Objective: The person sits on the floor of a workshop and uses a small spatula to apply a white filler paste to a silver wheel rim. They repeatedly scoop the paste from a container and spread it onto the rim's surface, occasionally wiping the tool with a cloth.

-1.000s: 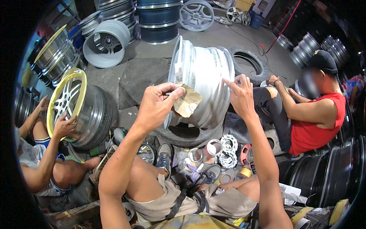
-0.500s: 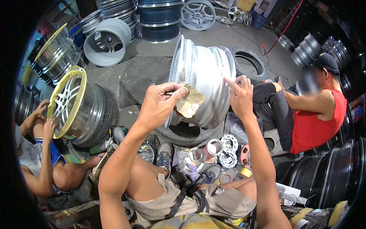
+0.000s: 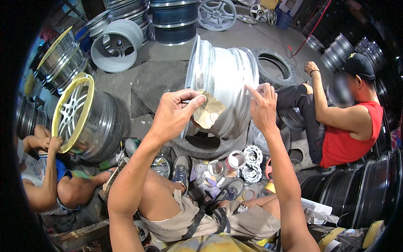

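Far left, a co-worker's yellow-rimmed alloy wheel (image 3: pixel 77 115) stands apart. My left hand (image 3: pixel 174 113) pinches a worn tan sheet of sandpaper (image 3: pixel 208 112) against the near flank of the upright silver steel wheel rim (image 3: pixel 222 80), centre scene. The paper seems limp and light; the rim heavy, stiff. My right hand (image 3: pixel 263 107), fingers spread, steadies the rim's right edge.

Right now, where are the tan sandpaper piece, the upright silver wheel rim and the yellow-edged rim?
tan sandpaper piece (image 3: pixel 209 112), head view, its creased middle.
upright silver wheel rim (image 3: pixel 226 75), head view, its bare barrel.
yellow-edged rim (image 3: pixel 86 90), head view, its yellow lip.
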Demonstrator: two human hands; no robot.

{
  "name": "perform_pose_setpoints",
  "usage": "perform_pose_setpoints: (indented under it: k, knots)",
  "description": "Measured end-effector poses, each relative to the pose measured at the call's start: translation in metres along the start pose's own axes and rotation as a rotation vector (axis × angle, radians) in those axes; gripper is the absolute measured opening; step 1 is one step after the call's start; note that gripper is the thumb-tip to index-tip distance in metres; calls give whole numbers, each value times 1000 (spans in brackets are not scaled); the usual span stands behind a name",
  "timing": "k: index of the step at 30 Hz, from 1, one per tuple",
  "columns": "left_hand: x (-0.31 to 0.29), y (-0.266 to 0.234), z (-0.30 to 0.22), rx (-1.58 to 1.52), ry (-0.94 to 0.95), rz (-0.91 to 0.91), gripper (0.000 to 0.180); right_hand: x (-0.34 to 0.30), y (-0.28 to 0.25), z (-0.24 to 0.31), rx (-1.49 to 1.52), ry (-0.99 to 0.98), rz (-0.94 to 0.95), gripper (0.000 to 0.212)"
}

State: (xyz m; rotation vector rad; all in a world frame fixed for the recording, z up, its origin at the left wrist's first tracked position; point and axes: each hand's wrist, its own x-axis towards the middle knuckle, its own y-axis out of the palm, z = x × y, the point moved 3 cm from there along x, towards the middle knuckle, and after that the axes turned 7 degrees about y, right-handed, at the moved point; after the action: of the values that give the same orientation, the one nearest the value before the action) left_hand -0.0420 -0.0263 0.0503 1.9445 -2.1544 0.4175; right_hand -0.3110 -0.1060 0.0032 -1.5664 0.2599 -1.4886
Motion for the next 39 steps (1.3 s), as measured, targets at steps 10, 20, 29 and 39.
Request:
perform_pose_setpoints:
  k: [10, 20, 29, 39]
  knots:
    - [-2, 3, -4, -101, -74, -2, 23, 27, -10, -7, -105, -195, 56, 35]
    - [-2, 3, -5, -113, -80, 33, 22, 27, -16, -6, -183, -322, 91, 43]
    - [-1, 1, -2, -62, -32, 39, 23, 48, -12, -12, -214, -356, 96, 37]
    - [3, 5, 1, -88, -33, 17, 23, 2, -54, 24, 139, -198, 171, 43]
